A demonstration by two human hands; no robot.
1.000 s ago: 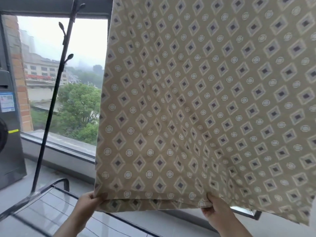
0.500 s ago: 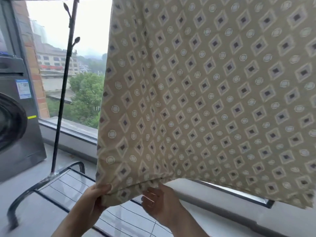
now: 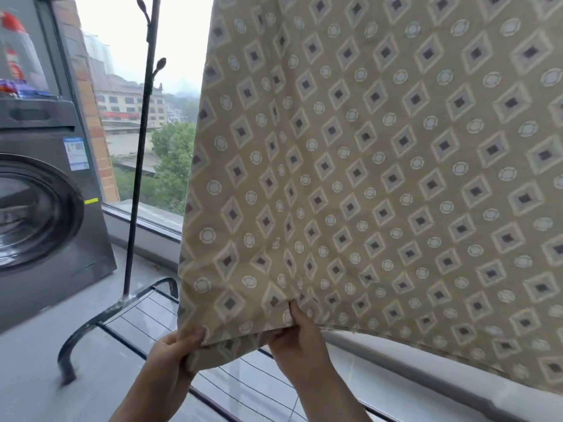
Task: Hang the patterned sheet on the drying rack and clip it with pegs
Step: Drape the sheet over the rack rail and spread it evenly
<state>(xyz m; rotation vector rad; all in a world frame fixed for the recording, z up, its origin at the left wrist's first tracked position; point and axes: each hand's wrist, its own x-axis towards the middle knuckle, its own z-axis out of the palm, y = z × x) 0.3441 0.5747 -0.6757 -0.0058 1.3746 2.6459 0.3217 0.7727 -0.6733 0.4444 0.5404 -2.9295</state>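
Observation:
The patterned sheet (image 3: 380,178), tan with diamonds and circles, hangs down from above the frame and fills the right of the view. My left hand (image 3: 175,350) grips its lower left corner. Close beside it, my right hand (image 3: 294,333) pinches the bottom hem, thumb on the front of the cloth. The drying rack (image 3: 134,190) shows as a dark upright pole with hook knobs, and its curved foot and wire shelf lie on the floor below my hands. The top bar and any pegs are out of view.
A grey front-loading washing machine (image 3: 45,208) stands at the left with a red-capped bottle (image 3: 15,47) on top. Behind the rack is a large window with a low sill (image 3: 152,220). The floor is pale and glossy.
My right hand has slid left along the bottom hem to sit next to my left hand. The view has shifted left and down, bringing the washing machine further into sight.

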